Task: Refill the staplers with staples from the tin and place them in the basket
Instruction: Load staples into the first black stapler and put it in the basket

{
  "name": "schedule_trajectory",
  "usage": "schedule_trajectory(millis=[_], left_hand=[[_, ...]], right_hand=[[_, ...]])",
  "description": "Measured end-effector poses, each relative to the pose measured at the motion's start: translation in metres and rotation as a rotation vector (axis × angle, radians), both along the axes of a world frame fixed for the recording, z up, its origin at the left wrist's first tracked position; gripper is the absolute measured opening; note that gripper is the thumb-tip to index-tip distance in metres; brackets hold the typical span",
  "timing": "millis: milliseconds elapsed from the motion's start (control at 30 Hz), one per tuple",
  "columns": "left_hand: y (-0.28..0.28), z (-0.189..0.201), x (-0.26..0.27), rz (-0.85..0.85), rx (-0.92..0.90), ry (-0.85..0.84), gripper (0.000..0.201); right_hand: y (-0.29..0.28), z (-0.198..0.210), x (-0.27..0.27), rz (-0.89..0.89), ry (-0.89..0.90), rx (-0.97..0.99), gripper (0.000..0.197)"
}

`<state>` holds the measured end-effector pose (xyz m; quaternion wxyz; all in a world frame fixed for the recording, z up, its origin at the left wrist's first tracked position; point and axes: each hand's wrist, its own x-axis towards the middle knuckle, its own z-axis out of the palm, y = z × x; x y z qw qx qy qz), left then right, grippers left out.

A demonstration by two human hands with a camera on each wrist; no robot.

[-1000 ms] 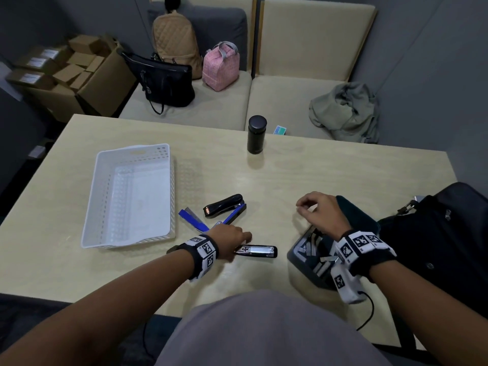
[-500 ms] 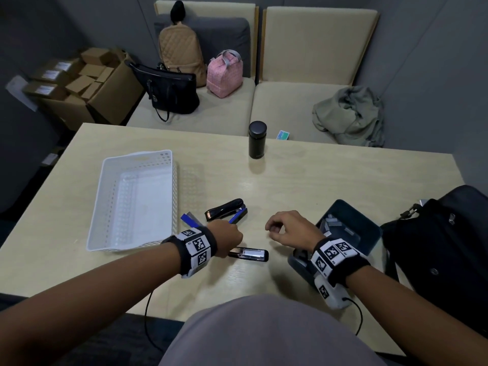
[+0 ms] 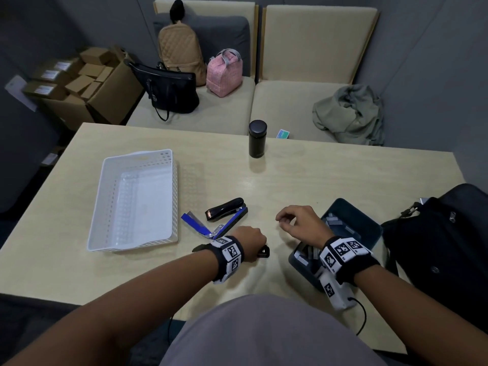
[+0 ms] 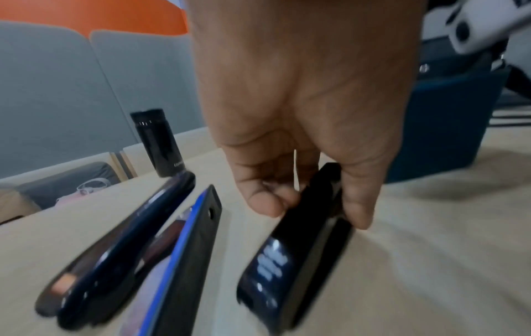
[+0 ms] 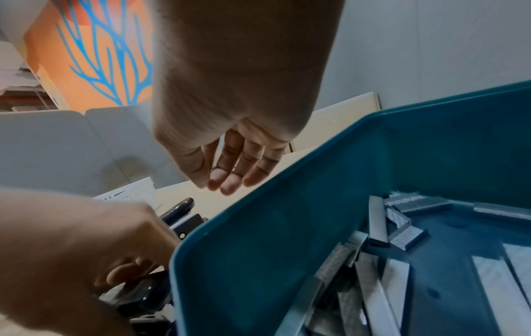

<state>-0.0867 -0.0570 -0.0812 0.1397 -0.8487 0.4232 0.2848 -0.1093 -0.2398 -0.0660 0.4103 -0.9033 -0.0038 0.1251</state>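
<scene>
From the head view, the left hand [image 3: 250, 237] is curled round a black stapler [image 3: 263, 251] lying on the table [image 3: 330, 180] just in front of the person, only its tip showing past the knuckles. The right hand [image 3: 299, 224] hovers beside it, fingers loosely bent and holding nothing, just left of the teal tin [image 3: 369, 228]. An open blue stapler [image 3: 219, 225] and another black stapler [image 3: 224, 209] lie near the white basket [image 3: 137, 199], which holds no stapler yet.

The left wrist view confirms the grip — thumb on one side and fingers [image 4: 356, 204] on the other pinch the black stapler's rear end.

The right wrist view shows staple strips [image 5: 376, 225] loose in the tin; the right hand's fingers [image 5: 229, 179] hang relaxed.

This looks like the first stapler being picked up — next it likely must be opened, then a strip fetched.
</scene>
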Motion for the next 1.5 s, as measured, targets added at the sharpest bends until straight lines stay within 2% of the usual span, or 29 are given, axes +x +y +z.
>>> schedule_trajectory(millis=[133, 300, 467, 567, 667, 800, 867, 933, 1000, 1067, 1100, 1167, 1267, 1333, 1400, 1500], left_hand=[[0.013, -0.027, -0.004, 0.02, -0.098, -0.022, 0.042], [0.027, -0.027, 0.002, 0.073, -0.147, 0.069, 0.052], [0.041, -0.026, 0.005, 0.07, -0.174, 0.048, 0.037], [0.044, -0.017, 0.012, 0.089, -0.226, -0.005, 0.029], [0.052, 0.006, 0.029, 0.165, -0.305, -0.009, 0.031], [0.079, 0.039, 0.055, 0.418, -0.602, 0.089, 0.032], [0.101, 0.046, 0.067, 0.641, -0.8, 0.194, 0.036], [0.121, 0.047, 0.078, 0.911, -0.99, 0.27, 0.048], [0.135, 0.047, 0.085, 1.247, -1.187, 0.473, 0.055], [0.146, 0.047, 0.091, 1.467, -1.318, 0.712, 0.051], [0.152, 0.049, 0.094, 1.501, -1.332, 0.717, 0.046], [0.166, 0.053, 0.102, 1.524, -1.328, 0.625, 0.036], [0.195, 0.051, 0.122, 1.591, -1.347, 0.526, 0.027], [0.213, 0.044, 0.138, 1.656, -1.313, 0.422, 0.032], [0.23, 0.027, 0.155, 1.686, -1.2, 0.315, 0.04], [0.242, 0.002, 0.175, 1.685, -1.031, 0.284, 0.031]], right_hand=[[-0.007, 0.004, -0.003, -0.011, 0.015, 0.005, 0.016], [-0.003, 0.002, -0.005, 0.024, 0.05, -0.014, 0.015], [0.022, 0.005, 0.002, 0.188, 0.191, -0.081, 0.016], [0.043, 0.006, 0.008, 0.338, 0.3, -0.206, 0.027], [0.065, 0.011, 0.018, 0.38, 0.31, -0.231, 0.036], [0.085, 0.022, 0.037, 0.324, 0.346, -0.059, 0.042], [0.099, 0.026, 0.047, 0.265, 0.349, 0.071, 0.042], [0.12, 0.032, 0.057, 0.161, 0.35, 0.161, 0.037], [0.147, 0.042, 0.073, 0.089, 0.34, 0.186, 0.028], [0.178, 0.05, 0.091, 0.093, 0.343, 0.231, 0.025], [0.192, 0.052, 0.101, 0.13, 0.345, 0.23, 0.025], [0.215, 0.054, 0.116, 0.249, 0.336, 0.152, 0.03], [0.241, 0.067, 0.128, 0.355, 0.333, 0.057, 0.05], [0.25, 0.065, 0.134, 0.359, 0.329, 0.025, 0.058], [0.254, 0.059, 0.139, 0.336, 0.315, -0.012, 0.063], [0.25, 0.047, 0.141, 0.243, 0.274, 0.008, 0.059]])
